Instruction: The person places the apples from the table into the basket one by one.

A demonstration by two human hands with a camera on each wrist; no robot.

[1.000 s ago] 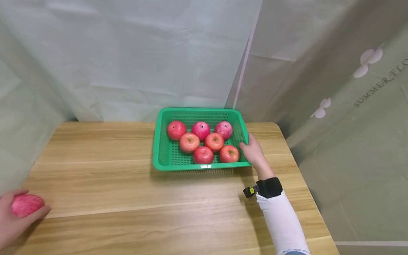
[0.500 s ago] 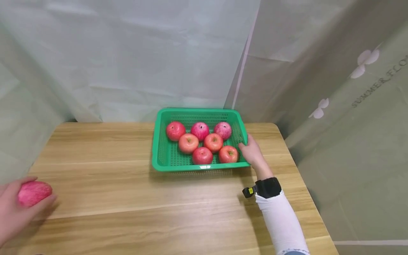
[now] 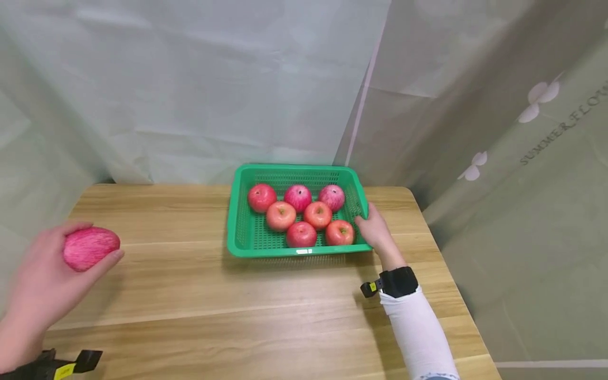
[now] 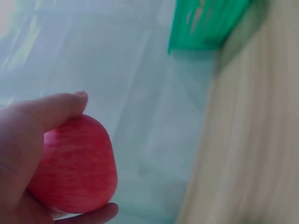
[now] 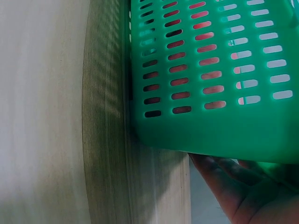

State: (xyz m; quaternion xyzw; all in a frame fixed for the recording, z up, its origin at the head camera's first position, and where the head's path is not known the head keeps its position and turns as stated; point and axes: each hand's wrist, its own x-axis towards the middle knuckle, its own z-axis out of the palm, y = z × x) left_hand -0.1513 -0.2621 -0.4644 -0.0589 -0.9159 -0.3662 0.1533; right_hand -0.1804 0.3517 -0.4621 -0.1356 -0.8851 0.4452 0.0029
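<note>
My left hand (image 3: pixel 52 274) grips a reddish-pink apple (image 3: pixel 91 248) above the left side of the table, thumb on one side and fingers on the other. In the left wrist view the same apple (image 4: pixel 77 165) shows its streaked red skin between thumb and fingers. A green plastic basket (image 3: pixel 231 221) stands at the back middle of the table with several red apples (image 3: pixel 301 234) inside. On its right rim my right hand (image 3: pixel 377 229) holds on, thumb inside the wall. The right wrist view shows the slotted wall of the basket (image 5: pixel 210 130) and fingers (image 5: pixel 224 186) beneath the rim.
The wooden table (image 3: pixel 237 327) has a grey sheet (image 3: pixel 190 95) hanging behind it and a printed curtain (image 3: pixel 546 237) along its right. Bare wood lies between my left hand and the basket.
My left hand has moved up and to the right with the apple, coming further into view. My right hand stays on the basket rim, and the basket has hardly moved.
</note>
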